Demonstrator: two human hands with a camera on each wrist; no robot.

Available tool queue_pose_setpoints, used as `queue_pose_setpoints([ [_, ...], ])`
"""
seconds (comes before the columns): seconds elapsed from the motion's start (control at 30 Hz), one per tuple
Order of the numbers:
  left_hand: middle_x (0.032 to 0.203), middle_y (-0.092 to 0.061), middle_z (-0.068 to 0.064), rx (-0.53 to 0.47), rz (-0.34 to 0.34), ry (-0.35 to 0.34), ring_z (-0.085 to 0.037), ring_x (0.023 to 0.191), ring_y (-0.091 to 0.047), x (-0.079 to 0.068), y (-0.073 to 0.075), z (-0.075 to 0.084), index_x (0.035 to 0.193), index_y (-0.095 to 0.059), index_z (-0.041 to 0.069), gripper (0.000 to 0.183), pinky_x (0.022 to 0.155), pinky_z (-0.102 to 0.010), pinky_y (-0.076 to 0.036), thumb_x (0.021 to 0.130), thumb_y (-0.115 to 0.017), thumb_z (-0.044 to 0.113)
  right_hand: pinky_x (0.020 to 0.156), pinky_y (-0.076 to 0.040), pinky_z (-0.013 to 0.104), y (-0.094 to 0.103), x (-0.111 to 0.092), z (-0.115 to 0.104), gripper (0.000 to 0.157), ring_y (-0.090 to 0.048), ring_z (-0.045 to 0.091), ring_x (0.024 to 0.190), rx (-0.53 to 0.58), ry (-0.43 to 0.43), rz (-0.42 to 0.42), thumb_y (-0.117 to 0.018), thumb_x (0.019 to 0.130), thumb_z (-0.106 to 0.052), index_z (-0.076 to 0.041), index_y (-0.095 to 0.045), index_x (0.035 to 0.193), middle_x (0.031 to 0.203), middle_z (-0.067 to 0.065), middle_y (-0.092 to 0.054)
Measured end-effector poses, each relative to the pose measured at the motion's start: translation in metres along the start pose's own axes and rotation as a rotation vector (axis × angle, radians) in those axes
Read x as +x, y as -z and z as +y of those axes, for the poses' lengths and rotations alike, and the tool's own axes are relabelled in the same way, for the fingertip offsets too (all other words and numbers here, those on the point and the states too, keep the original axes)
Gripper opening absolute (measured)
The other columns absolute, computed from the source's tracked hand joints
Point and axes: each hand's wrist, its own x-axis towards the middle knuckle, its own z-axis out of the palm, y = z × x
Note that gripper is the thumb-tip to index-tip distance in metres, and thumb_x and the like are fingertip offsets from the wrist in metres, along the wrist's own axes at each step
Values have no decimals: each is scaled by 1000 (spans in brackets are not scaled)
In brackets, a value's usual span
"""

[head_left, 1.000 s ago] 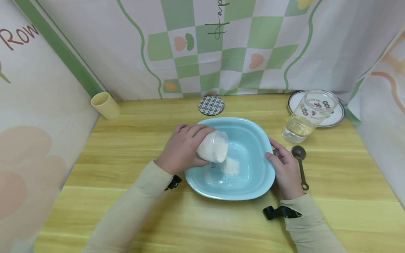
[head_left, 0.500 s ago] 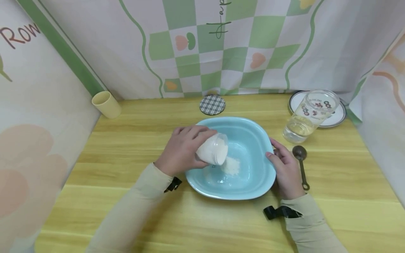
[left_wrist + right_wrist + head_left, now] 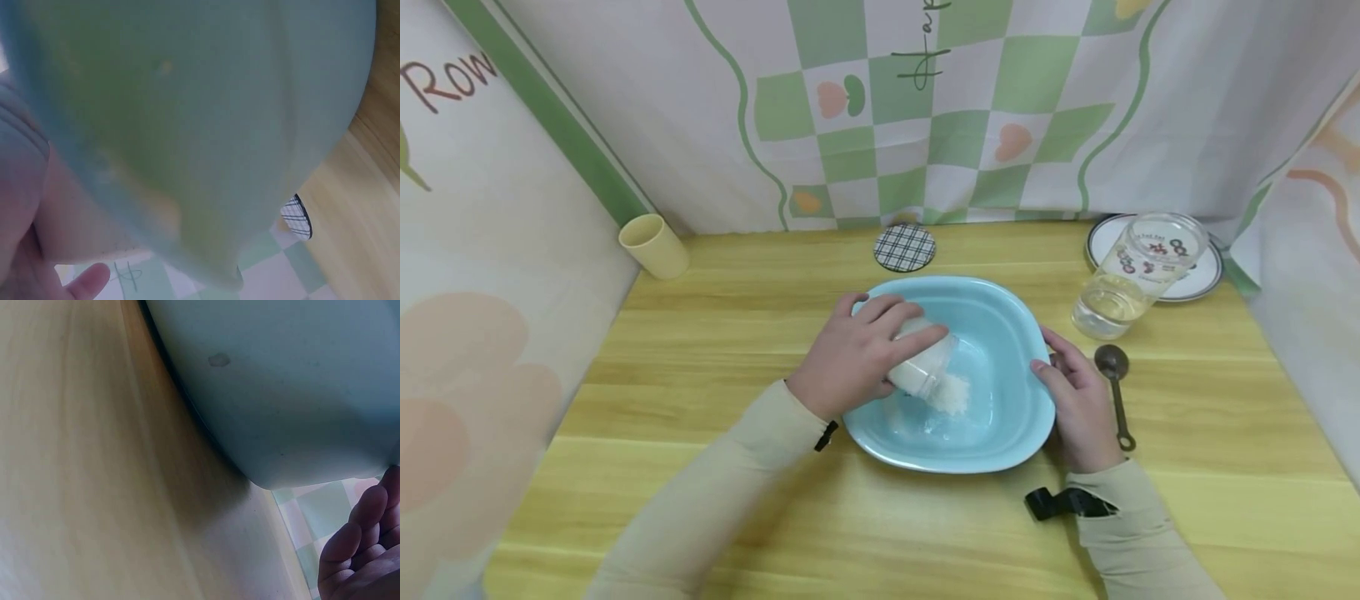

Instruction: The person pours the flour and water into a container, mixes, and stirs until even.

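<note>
My left hand (image 3: 853,358) grips a clear jar (image 3: 919,372) of white powder, tipped over the light blue basin (image 3: 1000,321). A small heap of white powder (image 3: 952,396) lies on the basin's floor under the jar's mouth. With thumb over the rim, my right hand (image 3: 1081,408) holds the basin's right side. The basin's outer wall (image 3: 206,125) fills most of the left wrist view, and part of the left hand (image 3: 31,269) shows at lower left. In the right wrist view, the right hand's fingers (image 3: 369,512) are under the basin's edge.
A measuring spoon (image 3: 1115,383) lies right of the basin. Behind it, a glass (image 3: 1108,308) of clear liquid stands before a printed plate (image 3: 1206,275). A plaid coaster (image 3: 904,247) lies beyond the basin; a yellow cup (image 3: 658,250) stands at the far left corner.
My left hand has moved slightly right and rolled over, tipping the jar further so its mouth faces down into the basin. The right hand keeps its hold on the rim.
</note>
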Motion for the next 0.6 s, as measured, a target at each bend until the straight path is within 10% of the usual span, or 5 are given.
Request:
queue_pose_setpoints([
  [0.6, 131, -58, -1, 67, 18, -9, -26, 127, -49, -2, -5, -3, 140, -56, 31, 82, 95, -53, -46, 66, -93, 35, 61, -58, 23, 0, 1, 1, 48, -61, 12, 74, -5, -14, -3, -62, 99, -13, -8, -53, 146, 90, 3, -59],
])
